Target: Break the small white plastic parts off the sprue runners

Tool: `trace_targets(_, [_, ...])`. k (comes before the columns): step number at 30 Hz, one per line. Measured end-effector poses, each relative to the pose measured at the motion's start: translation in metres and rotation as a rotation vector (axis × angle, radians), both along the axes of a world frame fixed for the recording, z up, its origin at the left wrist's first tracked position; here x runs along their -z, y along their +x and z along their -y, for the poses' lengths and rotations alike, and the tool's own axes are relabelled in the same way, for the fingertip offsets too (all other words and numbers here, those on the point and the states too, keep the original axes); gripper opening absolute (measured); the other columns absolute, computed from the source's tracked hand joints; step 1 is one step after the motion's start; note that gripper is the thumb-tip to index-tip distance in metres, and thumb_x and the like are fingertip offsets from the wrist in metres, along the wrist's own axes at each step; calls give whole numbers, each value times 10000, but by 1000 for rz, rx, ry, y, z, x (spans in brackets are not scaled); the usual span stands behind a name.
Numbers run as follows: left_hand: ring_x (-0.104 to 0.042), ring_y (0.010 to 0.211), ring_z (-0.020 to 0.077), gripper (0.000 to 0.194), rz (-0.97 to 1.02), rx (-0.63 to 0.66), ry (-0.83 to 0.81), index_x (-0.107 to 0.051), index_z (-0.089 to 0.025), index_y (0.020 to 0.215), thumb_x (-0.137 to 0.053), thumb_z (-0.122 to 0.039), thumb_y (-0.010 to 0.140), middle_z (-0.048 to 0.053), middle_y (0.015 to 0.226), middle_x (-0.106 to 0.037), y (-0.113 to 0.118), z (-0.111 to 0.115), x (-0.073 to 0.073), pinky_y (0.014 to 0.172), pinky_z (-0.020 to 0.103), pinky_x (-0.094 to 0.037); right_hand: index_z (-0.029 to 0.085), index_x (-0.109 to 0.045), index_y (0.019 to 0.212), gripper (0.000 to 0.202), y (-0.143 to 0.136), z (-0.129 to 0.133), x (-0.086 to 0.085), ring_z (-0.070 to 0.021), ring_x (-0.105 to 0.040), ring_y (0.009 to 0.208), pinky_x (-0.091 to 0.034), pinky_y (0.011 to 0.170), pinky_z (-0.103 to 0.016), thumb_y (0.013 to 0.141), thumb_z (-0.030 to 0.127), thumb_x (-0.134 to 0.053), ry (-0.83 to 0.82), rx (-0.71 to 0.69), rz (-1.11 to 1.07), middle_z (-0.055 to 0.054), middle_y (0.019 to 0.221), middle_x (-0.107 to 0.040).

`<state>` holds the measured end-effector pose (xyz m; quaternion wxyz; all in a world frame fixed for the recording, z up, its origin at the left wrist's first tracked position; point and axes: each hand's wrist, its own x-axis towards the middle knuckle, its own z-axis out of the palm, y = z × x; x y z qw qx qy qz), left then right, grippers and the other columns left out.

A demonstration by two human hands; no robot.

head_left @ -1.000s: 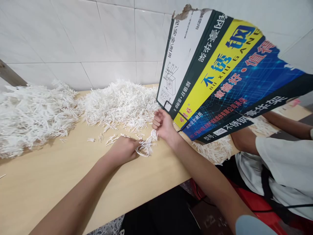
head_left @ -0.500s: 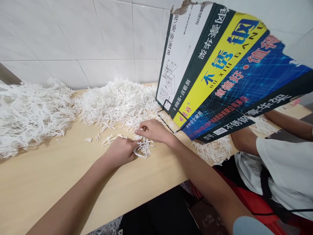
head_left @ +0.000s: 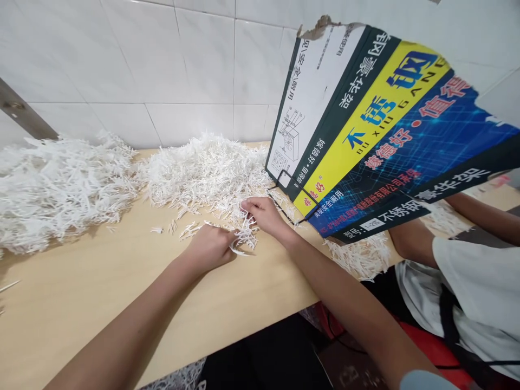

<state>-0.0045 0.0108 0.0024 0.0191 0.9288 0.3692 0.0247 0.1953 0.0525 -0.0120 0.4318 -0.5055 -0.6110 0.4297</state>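
Note:
My left hand rests low over the table with its fingers curled closed. Thin white plastic-looking strips stick out at its fingertips, one of them curved. Just to the right and a little farther back, my right hand pinches thumb against forefinger. White strips show right under that pinch, though exactly which piece it grips is partly hidden. A large heap of the same white strips lies behind both hands, and a few loose strips are scattered left of them.
Another white heap covers the table's left side. A printed cardboard panel leans upright at the right, with a black wire frame at its base. Beyond it sits a person in a white shirt, near more strips. A tiled wall stands behind.
The view has shifted slightly, so the scene sits farther right. My right hand has come down and closed its thumb and forefinger at the strips. My left hand stays beside them.

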Motion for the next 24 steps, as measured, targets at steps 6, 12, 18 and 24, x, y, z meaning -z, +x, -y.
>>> trace_targets(6, [-644, 620, 208, 158, 16, 63, -17, -670, -181, 846, -515, -194, 820, 81, 732, -720, -1, 3, 1, 579, 288, -362, 194, -608, 705, 424, 0, -5, 1, -118, -491, 443, -357, 402, -226, 888, 576, -635, -108, 168, -330, -23, 596, -615])
trace_targets(12, [-656, 625, 212, 136, -18, 21, -10, -645, -181, 779, -512, -153, 777, 75, 734, -720, -5, 10, 1, 579, 291, -355, 199, -745, 950, 247, -4, -1, -4, -121, -531, 625, -414, 575, -216, 963, 337, -541, 69, -46, -22, 5, 741, -635])
trace_targets(18, [-658, 617, 205, 131, -17, 44, 12, -637, -181, 768, -516, -133, 760, 67, 716, -719, -5, 8, -2, 581, 291, -362, 265, -687, 1294, 336, -1, 14, -24, -224, -572, 1171, -422, 1025, -362, 992, 317, -549, 357, -128, 294, -77, 1379, -586])
trace_targets(24, [-673, 620, 220, 172, -43, 38, 10, -688, -179, 835, -527, -148, 785, 82, 743, -739, -6, 9, -2, 586, 299, -388, 210, -749, 912, 182, -7, 24, -36, -243, -573, 1044, -416, 904, -352, 959, 350, -643, 432, -293, 666, -83, 999, -705])
